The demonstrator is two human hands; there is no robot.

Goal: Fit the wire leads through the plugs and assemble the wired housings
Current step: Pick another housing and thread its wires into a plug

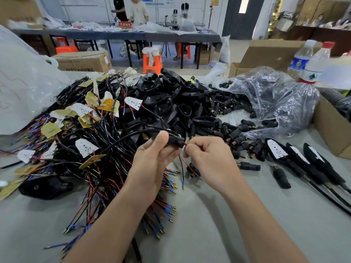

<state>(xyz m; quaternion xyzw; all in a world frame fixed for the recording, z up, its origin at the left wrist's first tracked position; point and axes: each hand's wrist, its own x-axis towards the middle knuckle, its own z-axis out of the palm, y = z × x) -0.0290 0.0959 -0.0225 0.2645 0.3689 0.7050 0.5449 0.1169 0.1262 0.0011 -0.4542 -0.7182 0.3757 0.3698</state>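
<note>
At the left of the frame, a tangle of wired boards [85, 130] is heaped, probably as stock within reach. In the centre, a black plug [175, 142] is gripped by the left hand [153, 158], so that it is kept steady. The red lead [185, 144] at its end is pinched by the right hand [207, 156], apparently to be drawn through. Finished housings [296, 158] are laid at the right.

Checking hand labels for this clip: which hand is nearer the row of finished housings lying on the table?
Right. The right hand is left of the finished housings, pinching a red wire; the left hand is farther left, gripping a black plug.
</note>
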